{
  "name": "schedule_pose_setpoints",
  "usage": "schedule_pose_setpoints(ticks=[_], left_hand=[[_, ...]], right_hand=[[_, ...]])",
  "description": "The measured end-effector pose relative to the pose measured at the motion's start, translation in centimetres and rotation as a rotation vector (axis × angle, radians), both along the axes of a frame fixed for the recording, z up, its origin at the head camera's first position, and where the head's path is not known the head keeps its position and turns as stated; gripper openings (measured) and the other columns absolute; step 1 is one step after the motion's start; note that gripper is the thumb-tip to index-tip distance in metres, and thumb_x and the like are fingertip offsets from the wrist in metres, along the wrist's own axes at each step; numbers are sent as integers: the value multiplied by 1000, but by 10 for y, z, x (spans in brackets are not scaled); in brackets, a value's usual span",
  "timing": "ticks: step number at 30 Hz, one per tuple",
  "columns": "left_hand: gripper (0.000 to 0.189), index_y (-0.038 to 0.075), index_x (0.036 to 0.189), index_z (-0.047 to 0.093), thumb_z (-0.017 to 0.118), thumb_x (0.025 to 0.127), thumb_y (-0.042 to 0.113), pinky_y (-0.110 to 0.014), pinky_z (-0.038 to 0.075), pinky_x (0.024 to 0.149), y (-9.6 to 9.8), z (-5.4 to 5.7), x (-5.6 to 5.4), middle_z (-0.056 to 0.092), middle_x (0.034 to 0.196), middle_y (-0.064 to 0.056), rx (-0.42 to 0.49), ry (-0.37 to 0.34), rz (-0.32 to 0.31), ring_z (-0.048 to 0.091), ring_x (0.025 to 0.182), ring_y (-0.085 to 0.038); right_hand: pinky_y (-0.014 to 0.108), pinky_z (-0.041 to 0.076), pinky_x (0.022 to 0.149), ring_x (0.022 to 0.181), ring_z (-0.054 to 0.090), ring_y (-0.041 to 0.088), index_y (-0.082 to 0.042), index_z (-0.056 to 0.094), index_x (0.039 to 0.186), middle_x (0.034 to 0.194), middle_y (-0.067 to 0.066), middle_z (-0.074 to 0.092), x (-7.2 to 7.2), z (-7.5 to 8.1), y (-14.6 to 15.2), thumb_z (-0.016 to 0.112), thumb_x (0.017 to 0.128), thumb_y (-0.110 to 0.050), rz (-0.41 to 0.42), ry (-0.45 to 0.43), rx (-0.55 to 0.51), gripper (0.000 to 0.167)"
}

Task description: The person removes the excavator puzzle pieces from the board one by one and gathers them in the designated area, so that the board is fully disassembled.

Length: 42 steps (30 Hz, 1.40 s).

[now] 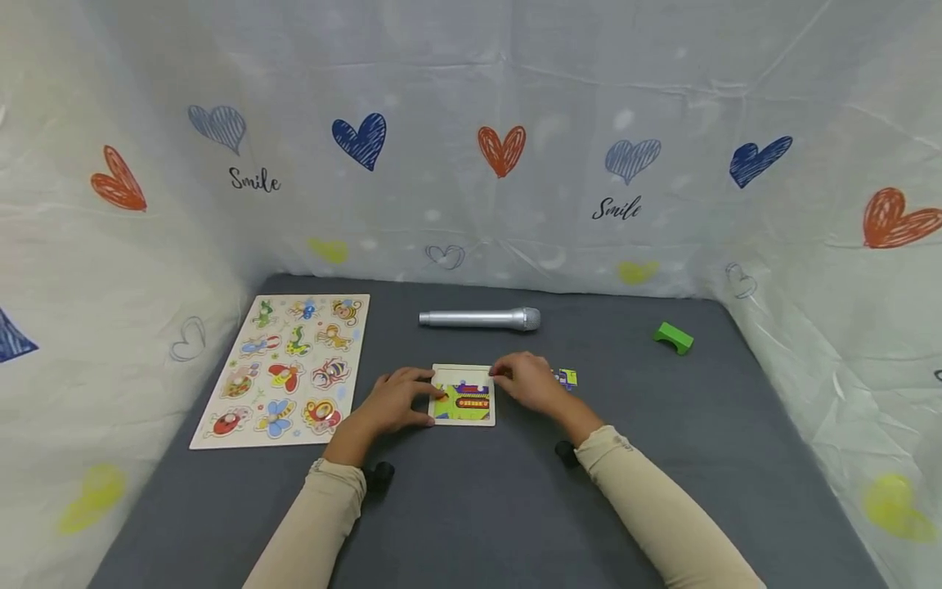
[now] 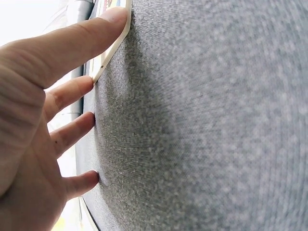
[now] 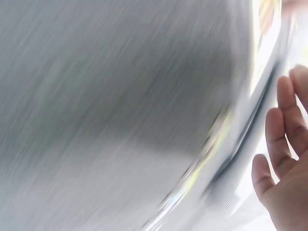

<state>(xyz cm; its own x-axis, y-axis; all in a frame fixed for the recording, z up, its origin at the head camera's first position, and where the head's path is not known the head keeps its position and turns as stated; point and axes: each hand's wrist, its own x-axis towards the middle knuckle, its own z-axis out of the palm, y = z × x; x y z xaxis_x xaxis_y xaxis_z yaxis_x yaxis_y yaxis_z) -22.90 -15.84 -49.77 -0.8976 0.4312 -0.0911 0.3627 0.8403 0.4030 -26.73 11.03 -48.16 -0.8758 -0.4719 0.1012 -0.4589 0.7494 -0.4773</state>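
Observation:
A small wooden jigsaw puzzle tray (image 1: 462, 423) lies on the table, its lower part filled with bright green, purple and red pieces and its upper strip bare wood. My left hand (image 1: 397, 401) rests at the tray's left side, fingers spread and fairly straight; the thumb (image 2: 98, 36) presses on its edge and one finger reaches onto the picture. At the tray's upper right corner is my right hand (image 1: 528, 380), its fingertips right by the rim. In the blurred right wrist view its fingers (image 3: 276, 137) are loosely bent, with nothing seen in them. A loose puzzle piece (image 1: 567, 378) lies just right of that hand, partly hidden.
A large wooden insect puzzle board (image 1: 290, 372) lies on the left. A silver microphone (image 1: 478, 319) lies behind the tray, and a green arch block (image 1: 673, 337) sits at the back right. Heart-patterned cloth (image 1: 441, 164) surrounds the grey table (image 1: 471, 523).

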Motion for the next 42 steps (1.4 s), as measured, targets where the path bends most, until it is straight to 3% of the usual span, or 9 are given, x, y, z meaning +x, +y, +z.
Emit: schedule_pose_setpoints(ticks=[4, 8, 21, 28, 34, 42], left_hand=[[45, 27, 123, 68, 79, 80, 35, -66, 24, 108, 0, -1, -1, 44, 149, -4, 2, 12, 7, 33, 141, -31], [45, 26, 122, 69, 80, 79, 34, -67, 24, 107, 1, 0, 0, 45, 148, -5, 10, 19, 8, 34, 140, -31], [51, 26, 126, 65, 81, 78, 36, -66, 25, 107, 0, -1, -2, 45, 148, -3, -9, 21, 10, 35, 140, -30], [70, 17, 139, 52, 81, 79, 37, -64, 25, 109, 2, 1, -1, 47, 147, -6, 8, 10, 38, 36, 139, -28], [73, 16, 140, 49, 81, 78, 36, -63, 25, 110, 2, 2, -2, 48, 146, -7, 4, 8, 51, 36, 139, -29], [76, 14, 142, 47, 82, 78, 37, -62, 25, 110, 2, 0, -1, 48, 146, -8, 3, -2, 64, 36, 139, -30]], right_hand=[[50, 41, 85, 98, 60, 26, -15, 74, 110, 106, 2, 71, 4, -3, -34, 67, 92, -19, 121, 65, 97, 19], [47, 40, 86, 102, 57, 26, -17, 71, 117, 114, 4, 67, 6, -6, -50, 64, 94, -21, 141, 60, 158, 24], [43, 38, 86, 96, 51, 22, -20, 72, 113, 110, 2, 62, 7, -14, -59, 69, 91, -28, 132, 63, 131, 24], [43, 39, 88, 103, 52, 24, -22, 73, 109, 110, 2, 61, 5, -16, -63, 71, 89, -27, 82, 46, 147, 21], [40, 37, 84, 107, 51, 24, -22, 71, 107, 111, 1, 61, 3, -14, -66, 71, 90, -27, 48, 9, 151, 19], [42, 37, 87, 106, 53, 24, -20, 71, 102, 111, 1, 63, 7, -12, -67, 70, 90, -25, 25, -3, 73, 13]])
